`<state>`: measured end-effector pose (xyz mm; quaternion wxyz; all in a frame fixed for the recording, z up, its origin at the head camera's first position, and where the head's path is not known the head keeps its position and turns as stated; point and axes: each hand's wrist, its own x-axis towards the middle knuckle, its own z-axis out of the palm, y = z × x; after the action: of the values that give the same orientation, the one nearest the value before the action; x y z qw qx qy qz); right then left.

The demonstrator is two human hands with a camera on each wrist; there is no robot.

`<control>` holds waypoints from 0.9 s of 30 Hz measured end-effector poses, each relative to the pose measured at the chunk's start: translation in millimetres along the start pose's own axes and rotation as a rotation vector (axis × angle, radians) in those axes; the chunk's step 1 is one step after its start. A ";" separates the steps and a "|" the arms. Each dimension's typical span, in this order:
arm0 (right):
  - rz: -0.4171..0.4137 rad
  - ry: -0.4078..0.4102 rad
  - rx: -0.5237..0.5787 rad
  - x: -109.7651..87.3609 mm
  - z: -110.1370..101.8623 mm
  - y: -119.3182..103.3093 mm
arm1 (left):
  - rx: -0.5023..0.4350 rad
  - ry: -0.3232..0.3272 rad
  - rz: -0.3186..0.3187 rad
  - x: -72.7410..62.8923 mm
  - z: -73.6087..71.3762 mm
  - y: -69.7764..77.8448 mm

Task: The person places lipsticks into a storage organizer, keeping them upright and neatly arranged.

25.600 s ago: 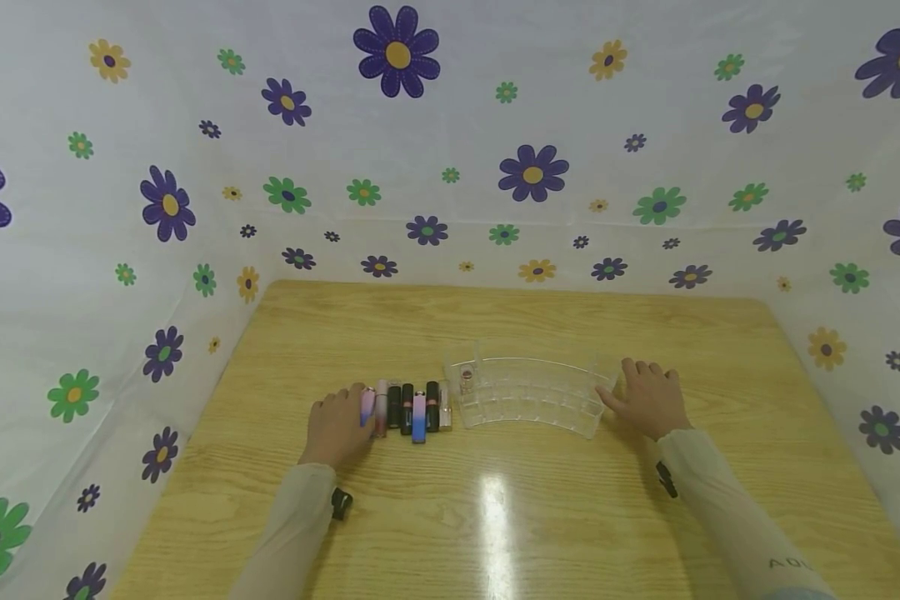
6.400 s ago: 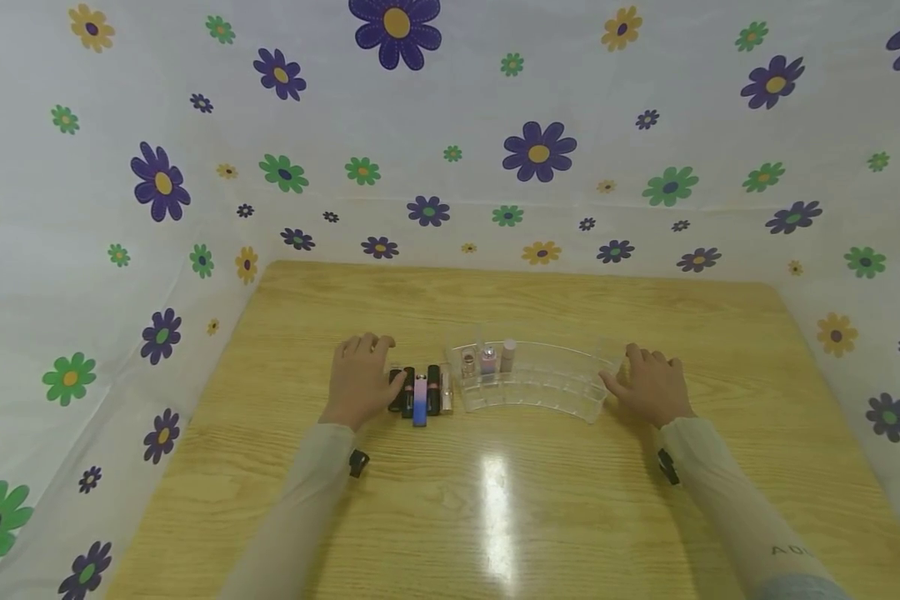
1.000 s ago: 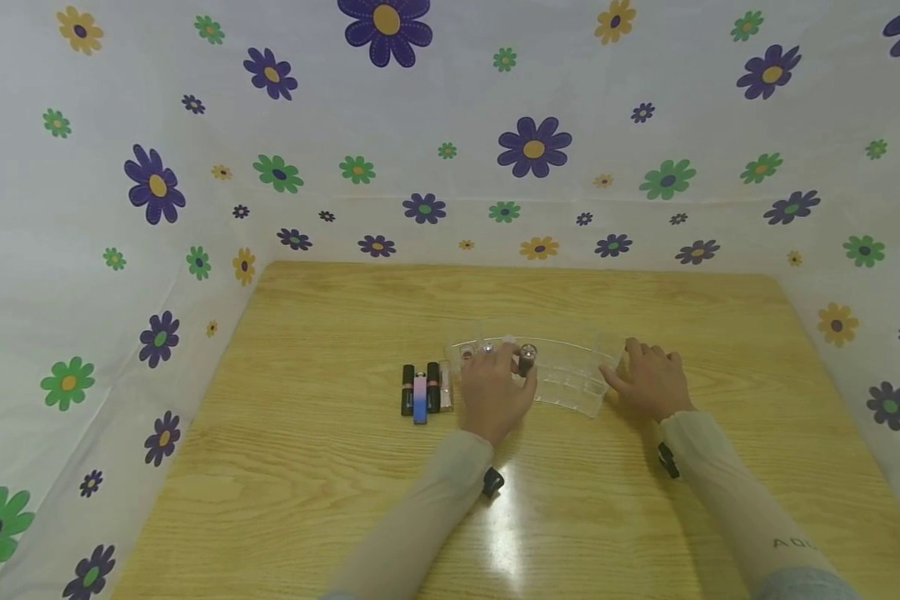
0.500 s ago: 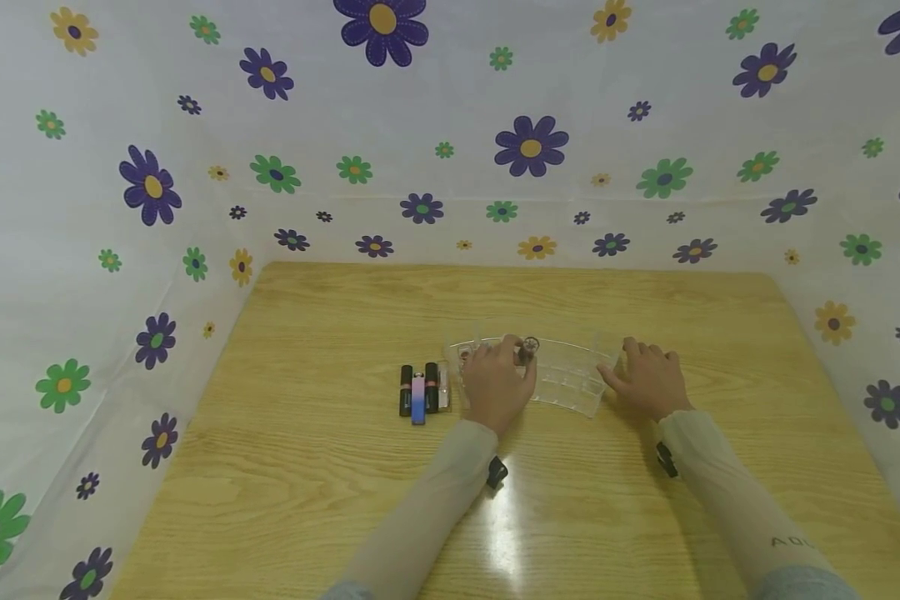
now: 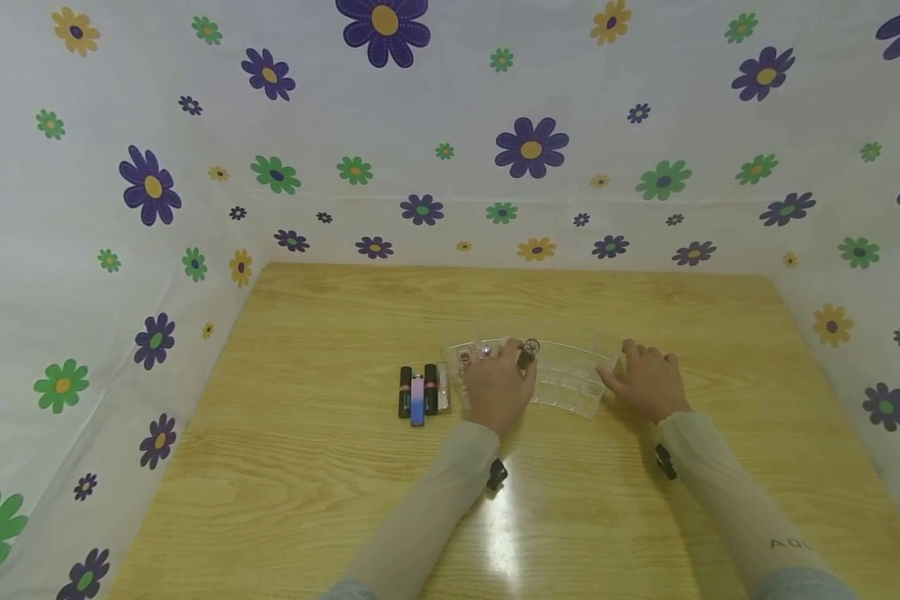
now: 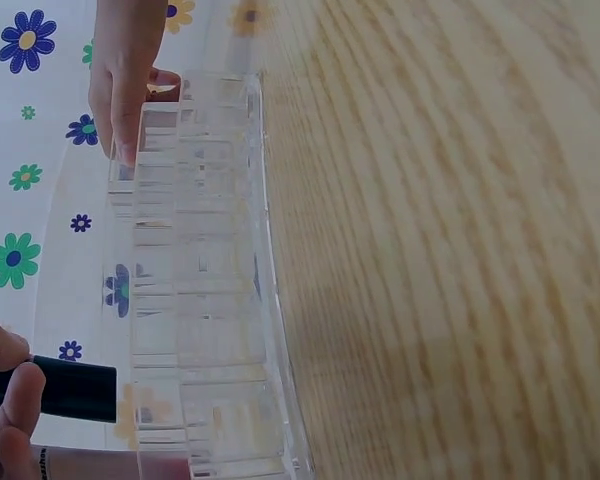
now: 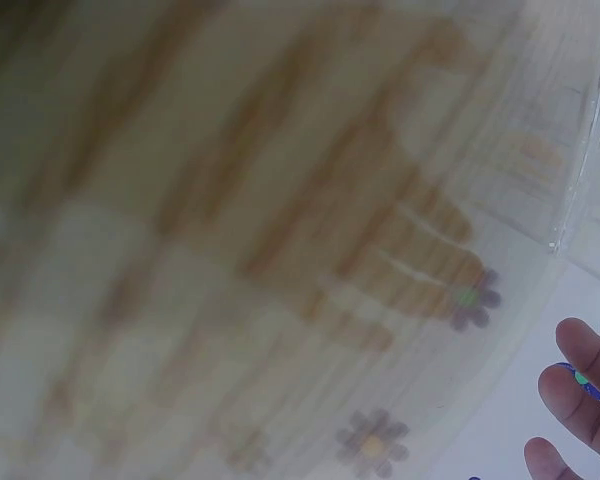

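The head view is evenly but softly lit; one white strip of glare lies on the table (image 5: 292,492); the left wrist view is dim; in the right wrist view the nearest wood grain is blurred, and the table mirrors the right hand (image 7: 580,405).

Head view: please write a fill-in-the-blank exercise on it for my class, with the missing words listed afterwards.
The ____ hand holds a dark tube.
The ____ hand is at one end of the clear organizer.
The pink-and-blue tube lies between two ____ tubes.
The backdrop is printed with ____.

Missing words: left; right; black; flowers.
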<state>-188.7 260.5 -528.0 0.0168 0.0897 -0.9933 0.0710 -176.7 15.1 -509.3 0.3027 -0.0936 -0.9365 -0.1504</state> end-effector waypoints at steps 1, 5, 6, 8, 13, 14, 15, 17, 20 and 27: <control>0.001 0.001 -0.002 -0.1 0.1 0.2 | 0.003 -0.004 0.005 -0.2 0.5 -0.1; 0.008 -0.010 0.004 -0.3 0.7 0.6 | 0.009 -0.022 0.021 -0.1 2.3 -0.7; 0.009 -0.013 0.007 -0.3 0.8 0.6 | 0.011 -0.027 0.023 -0.1 2.9 -0.8; 0.009 -0.016 0.008 -0.3 1.0 0.7 | 0.018 -0.039 0.026 -0.2 4.1 -1.1; 0.009 -0.016 0.007 -0.5 0.7 0.6 | 0.035 -0.052 0.030 0.3 3.3 -0.6; 0.009 -0.016 0.008 -0.6 0.7 0.5 | 0.035 -0.053 0.032 0.7 2.4 -0.3; 0.009 -0.015 0.009 -0.7 0.7 0.5 | 0.036 -0.054 0.034 1.1 1.7 0.0; 0.008 -0.013 0.007 -0.6 0.9 0.6 | 0.040 -0.055 0.037 2.0 1.0 0.2; 0.002 -0.007 -0.003 0.0 2.0 1.3 | 0.047 -0.061 0.040 3.5 1.1 0.6; -0.002 0.005 -0.003 0.7 1.9 1.3 | 0.056 -0.073 0.049 6.0 2.2 0.7</control>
<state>-189.7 261.4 -530.0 0.0193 0.0904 -0.9933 0.0696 -182.6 17.0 -507.3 0.2743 -0.1136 -0.9482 -0.1129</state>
